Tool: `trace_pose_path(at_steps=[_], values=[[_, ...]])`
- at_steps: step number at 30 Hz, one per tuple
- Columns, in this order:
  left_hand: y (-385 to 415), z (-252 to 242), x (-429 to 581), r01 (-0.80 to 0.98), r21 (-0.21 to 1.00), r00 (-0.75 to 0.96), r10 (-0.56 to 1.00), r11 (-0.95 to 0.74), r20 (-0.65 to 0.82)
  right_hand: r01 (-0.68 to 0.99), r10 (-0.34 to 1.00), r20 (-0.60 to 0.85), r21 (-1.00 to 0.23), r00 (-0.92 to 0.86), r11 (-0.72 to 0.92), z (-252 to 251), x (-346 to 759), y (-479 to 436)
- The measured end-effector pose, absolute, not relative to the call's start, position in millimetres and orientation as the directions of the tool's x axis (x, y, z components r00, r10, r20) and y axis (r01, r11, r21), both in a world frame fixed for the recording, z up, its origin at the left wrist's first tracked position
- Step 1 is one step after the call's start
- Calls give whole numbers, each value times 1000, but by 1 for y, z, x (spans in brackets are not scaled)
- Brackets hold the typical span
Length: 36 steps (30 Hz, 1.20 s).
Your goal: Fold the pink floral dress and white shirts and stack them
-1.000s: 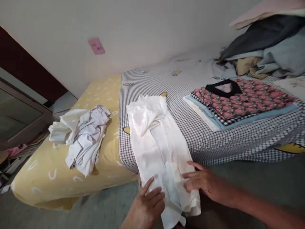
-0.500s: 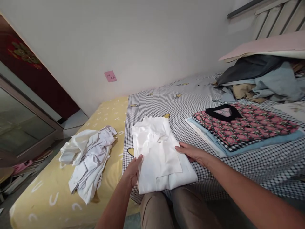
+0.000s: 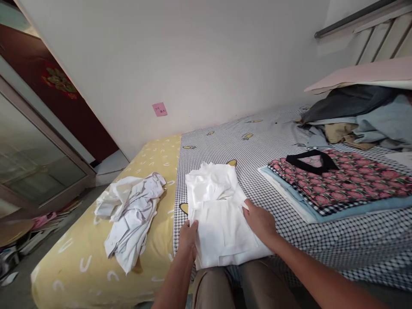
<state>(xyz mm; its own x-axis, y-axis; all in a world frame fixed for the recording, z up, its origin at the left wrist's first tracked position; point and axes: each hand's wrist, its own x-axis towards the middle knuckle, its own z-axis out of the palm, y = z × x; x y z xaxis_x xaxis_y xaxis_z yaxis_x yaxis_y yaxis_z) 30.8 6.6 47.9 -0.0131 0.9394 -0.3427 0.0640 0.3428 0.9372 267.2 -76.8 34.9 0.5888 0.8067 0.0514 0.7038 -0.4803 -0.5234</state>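
1. From the head camera, my only feed, the white garment (image 3: pixel 225 227) lies on the checked cover (image 3: pixel 212 146), its near edge just above the trouser legs (image 3: pixel 214 287).
2. What I see changed: a second ago its long lower part ran off the bed towards the lap, with both hands laid over it; now that part is doubled back over the body. I judge this leaves the piece shorter and flatter, though the upper half looks rumpled to me.
3. Grip: the left hand (image 3: pixel 188 238) has the left edge between a thumb on top and fingers I cannot see beneath. The right hand (image 3: pixel 260 221) pinches the right edge near the corner of the doubled part. Both holds are narrow, cloth between.
4. My count: two hands, one garment between them; one loose white pile (image 3: pixel 135 214) on the yellow cover (image 3: pixel 74 279), seemingly at least two pieces; one folded stack with three layers I can tell apart, a floral top (image 3: pixel 360 176), a light blue layer (image 3: pixel 370 209) and a white layer (image 3: pixel 289 198); one mixed heap (image 3: pixel 347 103) I cannot count; one pink note (image 3: pixel 160 109).
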Motion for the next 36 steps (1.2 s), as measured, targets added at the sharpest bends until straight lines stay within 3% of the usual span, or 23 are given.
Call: trace_pose_path(at_steps=[4, 11, 13, 16, 18, 20, 24, 30, 36], values=[[4, 50, 27, 253, 934, -57, 968, 251, -245, 790, 821, 159, -421, 549, -447, 33, 259, -78], [-4, 72, 27, 520, 853, -52, 995, -42, 80, 834, 799, 304, -386, 518, -394, 32, 266, -76], [-16, 72, 28, 633, 736, 17, 954, -241, 299, 847, 800, 333, -380, 500, -371, 33, 267, -76], [-41, 60, 32, 722, 355, 266, 713, -593, 649, 855, 800, 351, -380, 487, -354, 32, 269, -74], [-58, 46, 37, 632, 166, 500, 562, -757, 658, 855, 800, 353, -382, 485, -350, 31, 270, -74], [-72, 32, 44, 532, 96, 673, 489, -841, 555, 854, 800, 353, -386, 485, -347, 29, 271, -74], [-81, 20, 55, 532, 133, 726, 531, -837, 437, 851, 796, 361, -402, 486, -337, 27, 273, -74], [-62, 42, 59, 607, 461, 493, 762, -647, 421, 844, 785, 386, -441, 486, -306, 20, 278, -74], [-36, 53, 58, 727, 481, 276, 850, -490, 448, 838, 777, 400, -468, 485, -282, 14, 282, -76]])
